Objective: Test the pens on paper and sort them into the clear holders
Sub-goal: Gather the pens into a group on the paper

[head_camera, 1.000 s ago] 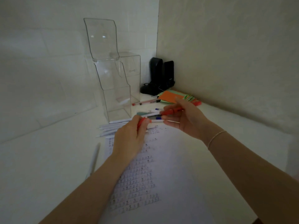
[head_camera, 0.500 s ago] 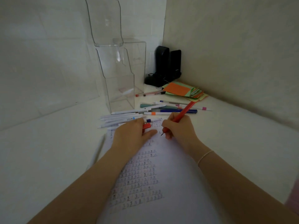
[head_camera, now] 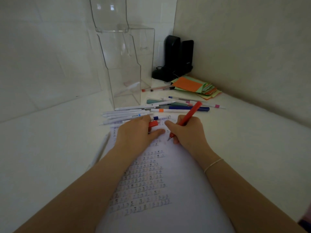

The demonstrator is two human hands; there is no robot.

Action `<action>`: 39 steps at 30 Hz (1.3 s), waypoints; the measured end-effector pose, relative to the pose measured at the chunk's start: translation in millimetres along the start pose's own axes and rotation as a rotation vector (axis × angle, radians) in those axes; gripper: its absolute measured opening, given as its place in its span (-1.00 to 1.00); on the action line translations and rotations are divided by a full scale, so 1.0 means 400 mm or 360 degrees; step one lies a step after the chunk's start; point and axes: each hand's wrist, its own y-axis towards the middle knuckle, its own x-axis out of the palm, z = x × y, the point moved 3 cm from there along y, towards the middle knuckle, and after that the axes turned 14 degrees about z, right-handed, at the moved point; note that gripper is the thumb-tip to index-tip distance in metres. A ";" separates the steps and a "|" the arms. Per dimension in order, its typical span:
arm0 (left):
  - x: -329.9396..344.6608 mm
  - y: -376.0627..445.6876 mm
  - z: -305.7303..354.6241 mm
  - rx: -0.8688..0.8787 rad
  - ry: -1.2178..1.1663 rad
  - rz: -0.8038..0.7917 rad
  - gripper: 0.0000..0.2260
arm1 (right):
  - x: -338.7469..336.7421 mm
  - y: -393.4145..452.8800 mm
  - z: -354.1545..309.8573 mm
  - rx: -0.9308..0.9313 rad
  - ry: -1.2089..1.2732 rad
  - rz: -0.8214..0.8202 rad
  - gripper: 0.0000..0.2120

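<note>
Red pen [head_camera: 190, 115]: pinched near tip by right hand [head_camera: 186, 132] fingers, writing grip, barrel angled up and away, tip at or just above paper [head_camera: 176, 190]; contact unclear. Judged purpose: test stroke.
Red cap [head_camera: 153, 123]: held under left hand [head_camera: 136, 133] fingers; same hand rests on paper, likely to steady sheet and keep cap ready.
Paper: rows of small test marks; characters unreadable.
Loose pens [head_camera: 134, 113]: on surface beyond paper, within reach.
Clear holders [head_camera: 124, 64]: upright behind pens.
White pen print: illegible.
</note>
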 end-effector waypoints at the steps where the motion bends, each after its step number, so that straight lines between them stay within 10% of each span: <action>1: 0.000 0.000 0.000 -0.0001 -0.0008 0.0000 -0.66 | 0.000 -0.001 -0.001 0.0010 0.0013 -0.0006 -0.71; 11: 0.002 0.000 -0.002 -0.0003 -0.0023 -0.0013 -0.63 | -0.016 -0.001 -0.012 0.0105 0.0443 -0.0079 -0.81; 39: 0.002 0.000 0.000 -0.0033 0.0022 -0.0030 -0.65 | 0.000 -0.003 -0.001 -0.0066 -0.0111 0.0018 -0.77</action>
